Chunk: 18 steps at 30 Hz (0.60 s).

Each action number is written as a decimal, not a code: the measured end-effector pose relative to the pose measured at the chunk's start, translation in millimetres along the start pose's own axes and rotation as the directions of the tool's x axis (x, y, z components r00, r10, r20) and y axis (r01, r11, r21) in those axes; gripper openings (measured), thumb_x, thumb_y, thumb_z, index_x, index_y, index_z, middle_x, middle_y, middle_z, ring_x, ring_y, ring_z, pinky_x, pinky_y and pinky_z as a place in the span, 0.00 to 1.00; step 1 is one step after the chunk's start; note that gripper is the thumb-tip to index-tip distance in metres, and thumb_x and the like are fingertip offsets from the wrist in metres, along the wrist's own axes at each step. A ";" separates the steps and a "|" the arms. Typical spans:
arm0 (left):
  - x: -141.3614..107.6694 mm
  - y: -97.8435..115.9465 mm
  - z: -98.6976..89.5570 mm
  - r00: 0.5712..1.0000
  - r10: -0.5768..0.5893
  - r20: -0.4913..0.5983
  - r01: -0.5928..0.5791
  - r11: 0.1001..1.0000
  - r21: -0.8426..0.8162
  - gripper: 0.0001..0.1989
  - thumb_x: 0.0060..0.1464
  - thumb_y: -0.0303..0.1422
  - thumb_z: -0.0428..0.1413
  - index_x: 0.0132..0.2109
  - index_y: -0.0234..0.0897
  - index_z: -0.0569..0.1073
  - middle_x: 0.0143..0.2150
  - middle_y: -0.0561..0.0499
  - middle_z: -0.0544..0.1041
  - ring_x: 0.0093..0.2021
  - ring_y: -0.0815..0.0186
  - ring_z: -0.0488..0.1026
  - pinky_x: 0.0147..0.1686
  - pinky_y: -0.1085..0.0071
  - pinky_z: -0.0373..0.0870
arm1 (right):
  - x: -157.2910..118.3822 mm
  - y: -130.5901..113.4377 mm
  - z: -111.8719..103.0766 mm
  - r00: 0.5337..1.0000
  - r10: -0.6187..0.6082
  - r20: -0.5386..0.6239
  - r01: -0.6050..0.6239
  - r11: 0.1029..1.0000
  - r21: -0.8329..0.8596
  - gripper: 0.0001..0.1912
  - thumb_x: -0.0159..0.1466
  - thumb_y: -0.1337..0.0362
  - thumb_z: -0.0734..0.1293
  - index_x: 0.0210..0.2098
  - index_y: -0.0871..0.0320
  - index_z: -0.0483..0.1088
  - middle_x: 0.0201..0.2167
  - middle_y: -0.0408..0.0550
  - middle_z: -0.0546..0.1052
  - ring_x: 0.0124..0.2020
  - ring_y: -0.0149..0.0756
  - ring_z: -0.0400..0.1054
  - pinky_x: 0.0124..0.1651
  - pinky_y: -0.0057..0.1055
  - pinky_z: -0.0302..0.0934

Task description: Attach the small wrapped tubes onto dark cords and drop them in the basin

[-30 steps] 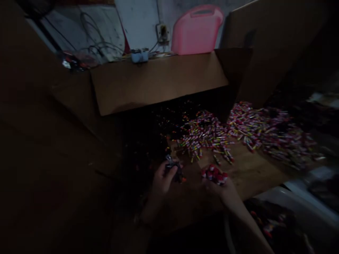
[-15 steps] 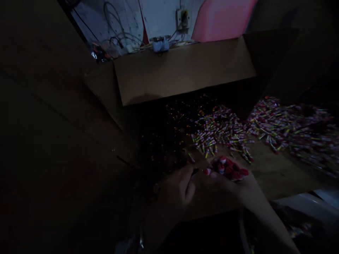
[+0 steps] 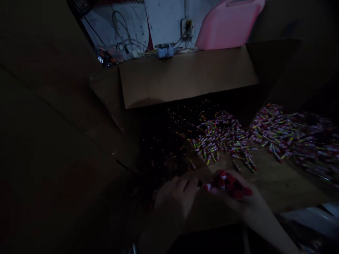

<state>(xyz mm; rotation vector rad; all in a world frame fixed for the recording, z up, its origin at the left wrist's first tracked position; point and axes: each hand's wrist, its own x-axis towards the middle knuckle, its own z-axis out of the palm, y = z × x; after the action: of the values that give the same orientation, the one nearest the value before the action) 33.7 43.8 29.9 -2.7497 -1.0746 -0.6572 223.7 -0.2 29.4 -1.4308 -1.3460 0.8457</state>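
Low in the middle of the head view, my left hand is closed, its back toward me. A small dark tip pokes out from its fingertips; the rest is hidden. My right hand cups a bunch of small red-ended tubes. One red-and-white tube end sticks out between its thumb and fingers, pointing left at the dark tip. Whether the two touch I cannot tell in this dim light. Beyond the hands lies a heap of similar thin tubes, pink, white and yellow-green.
Behind the heap stands an open cardboard box, its front flap folded toward me. More tubes spread right over the wooden tabletop. A pink plastic container, a wall socket and cables are at the back. Large cardboard fills the left.
The view has tilted slightly, so the scene sits lower. Both hands are a little nearer me. The dark tip and the protruding tube end have come closer together, and my left hand has turned slightly.
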 end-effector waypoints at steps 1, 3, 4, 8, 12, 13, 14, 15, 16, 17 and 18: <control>-0.2 -0.5 0.8 1.000 0.008 -0.013 -0.008 1.000 0.016 0.10 0.61 0.29 0.47 0.46 0.38 0.70 0.35 0.52 0.77 0.31 0.65 0.73 0.29 0.69 0.69 | 0.7 1.1 -0.4 1.000 0.001 0.009 -0.001 1.000 -0.013 0.10 0.55 0.59 0.70 0.34 0.54 0.69 0.28 0.41 0.77 0.29 0.32 0.73 0.34 0.23 0.68; 0.0 -1.3 1.6 0.999 0.034 -0.028 -0.032 0.998 0.054 0.10 0.61 0.28 0.47 0.47 0.38 0.70 0.36 0.52 0.77 0.31 0.65 0.72 0.29 0.69 0.69 | 2.2 2.7 -0.9 1.000 -0.001 0.022 0.002 0.999 -0.037 0.10 0.54 0.58 0.71 0.33 0.54 0.69 0.27 0.41 0.77 0.29 0.33 0.73 0.32 0.23 0.68; 0.3 -1.7 1.8 0.998 0.051 -0.020 -0.049 0.996 0.072 0.11 0.61 0.27 0.46 0.47 0.37 0.70 0.36 0.52 0.77 0.31 0.65 0.72 0.29 0.68 0.68 | 2.8 3.1 -0.7 1.000 -0.003 0.024 0.004 0.999 -0.045 0.09 0.55 0.58 0.70 0.33 0.54 0.69 0.27 0.41 0.77 0.28 0.33 0.73 0.31 0.22 0.68; 1.5 -5.1 4.2 0.990 0.142 -0.014 -0.140 0.982 0.127 0.13 0.60 0.25 0.44 0.47 0.33 0.71 0.35 0.49 0.77 0.32 0.64 0.71 0.29 0.68 0.68 | 1.4 5.8 3.2 0.999 -0.042 0.004 0.042 0.997 -0.068 0.09 0.56 0.61 0.69 0.36 0.54 0.69 0.28 0.41 0.77 0.28 0.32 0.72 0.31 0.22 0.67; -3.4 -9.4 14.4 0.956 0.277 -0.094 -0.260 0.952 0.164 0.13 0.59 0.22 0.44 0.43 0.28 0.72 0.35 0.45 0.76 0.37 0.61 0.71 0.35 0.65 0.70 | -2.7 12.4 6.8 0.993 -0.097 0.060 0.104 0.987 -0.125 0.12 0.57 0.67 0.65 0.42 0.54 0.68 0.35 0.44 0.77 0.35 0.33 0.72 0.37 0.24 0.66; -5.8 -10.0 17.6 0.953 0.292 -0.084 -0.276 0.948 0.158 0.12 0.59 0.22 0.44 0.43 0.27 0.72 0.36 0.44 0.76 0.39 0.61 0.71 0.36 0.65 0.70 | -3.3 14.1 7.0 0.992 -0.095 0.088 0.107 0.984 -0.140 0.12 0.57 0.68 0.64 0.42 0.54 0.68 0.34 0.45 0.77 0.34 0.33 0.72 0.37 0.24 0.65; -8.5 -10.1 20.6 0.953 0.296 -0.062 -0.285 0.948 0.145 0.11 0.59 0.23 0.45 0.44 0.28 0.72 0.38 0.43 0.76 0.40 0.60 0.71 0.38 0.64 0.70 | -3.6 15.8 6.9 0.990 -0.089 0.110 0.105 0.983 -0.153 0.11 0.57 0.68 0.64 0.41 0.54 0.68 0.34 0.45 0.77 0.34 0.33 0.71 0.37 0.25 0.65; -11.2 -9.8 23.2 0.955 0.294 -0.032 -0.288 0.949 0.127 0.10 0.60 0.25 0.47 0.45 0.28 0.71 0.40 0.43 0.75 0.41 0.60 0.71 0.39 0.63 0.71 | -3.6 17.3 6.7 0.988 -0.074 0.136 0.096 0.982 -0.162 0.11 0.58 0.68 0.63 0.40 0.54 0.69 0.33 0.45 0.77 0.33 0.33 0.71 0.36 0.26 0.65; -13.7 -9.0 25.5 0.957 0.290 0.001 -0.288 0.952 0.106 0.10 0.60 0.28 0.49 0.46 0.30 0.70 0.43 0.43 0.74 0.42 0.61 0.71 0.41 0.62 0.71 | -3.5 18.9 6.4 0.986 -0.052 0.156 0.078 0.983 -0.164 0.09 0.58 0.67 0.63 0.39 0.55 0.69 0.33 0.46 0.77 0.33 0.34 0.71 0.36 0.26 0.64; -15.7 -7.8 27.3 0.958 0.286 0.030 -0.288 0.954 0.088 0.11 0.60 0.31 0.50 0.48 0.31 0.70 0.45 0.44 0.73 0.44 0.61 0.71 0.42 0.61 0.71 | -3.3 20.7 6.1 0.985 -0.021 0.170 0.049 0.986 -0.161 0.08 0.58 0.66 0.63 0.39 0.55 0.69 0.33 0.46 0.77 0.33 0.35 0.71 0.36 0.27 0.64; -17.1 -6.1 28.8 0.957 0.286 0.048 -0.289 0.954 0.074 0.13 0.59 0.34 0.52 0.50 0.33 0.69 0.48 0.44 0.72 0.44 0.62 0.71 0.43 0.60 0.71 | -3.2 22.7 5.8 0.984 0.019 0.176 0.009 0.987 -0.158 0.08 0.59 0.64 0.63 0.38 0.55 0.69 0.33 0.47 0.77 0.33 0.35 0.71 0.36 0.27 0.64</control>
<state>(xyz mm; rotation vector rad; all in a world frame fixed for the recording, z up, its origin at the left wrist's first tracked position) 28.6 45.3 -3.8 -2.7778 -0.6670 -0.5113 224.9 -0.7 5.8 -1.5093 -1.5738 0.9030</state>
